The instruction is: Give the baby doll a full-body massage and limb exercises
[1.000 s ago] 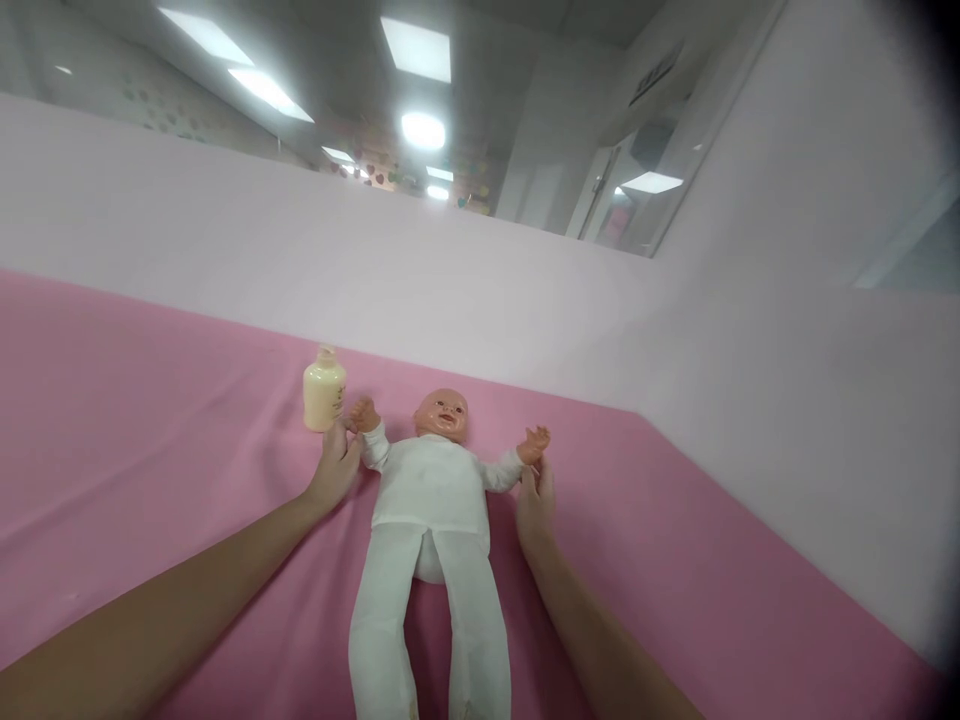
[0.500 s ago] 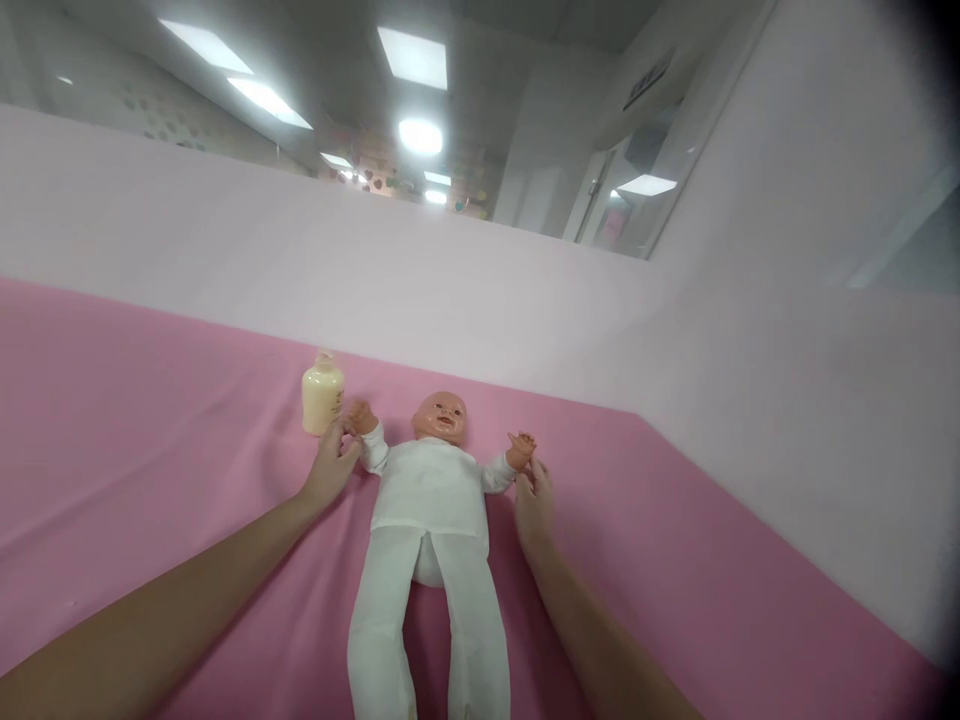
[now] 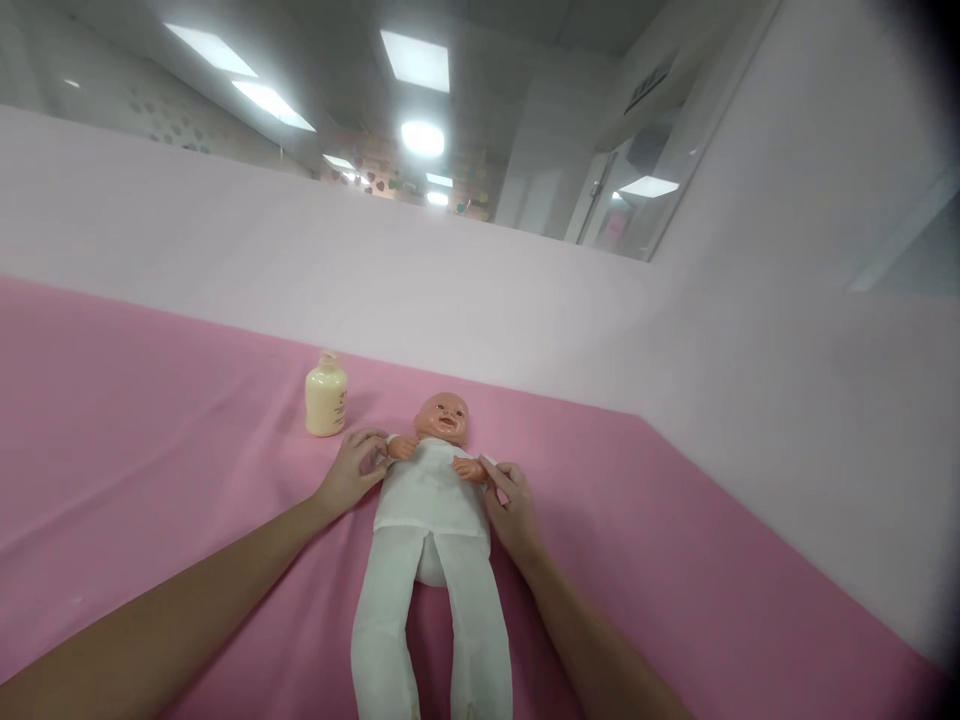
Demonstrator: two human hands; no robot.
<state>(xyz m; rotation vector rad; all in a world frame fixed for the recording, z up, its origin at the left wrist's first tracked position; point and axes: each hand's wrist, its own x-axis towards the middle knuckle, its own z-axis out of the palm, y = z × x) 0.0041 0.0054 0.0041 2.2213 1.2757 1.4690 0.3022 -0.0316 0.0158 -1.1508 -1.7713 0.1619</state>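
Nearest of all, two bare forearms reach forward over the pink cloth (image 3: 150, 480) that covers the surface, one from the lower left and one from the lower right. Between them lie the long white trouser legs of the baby doll (image 3: 429, 490), which rests on its back with its feet toward the camera and its head away.

Farther in, the left hand (image 3: 351, 476) sits at the doll's side, its fingers curled around the white sleeve of the arm on that side, so that the small plastic hand is folded in over the chest. The right hand (image 3: 511, 504) does the same on the opposite side, fingers closed about the other sleeve, with that plastic hand also bent inward onto the white top. The two hands are well apart from each other, with the doll's body between them.

Beyond the left hand, a cream-coloured bottle (image 3: 325, 398) stands upright on the cloth, near the doll's head but not touching it or the hand. Behind everything rises a pale pink partition wall (image 3: 450, 290), and above its top edge ceiling lights (image 3: 417, 58) show.
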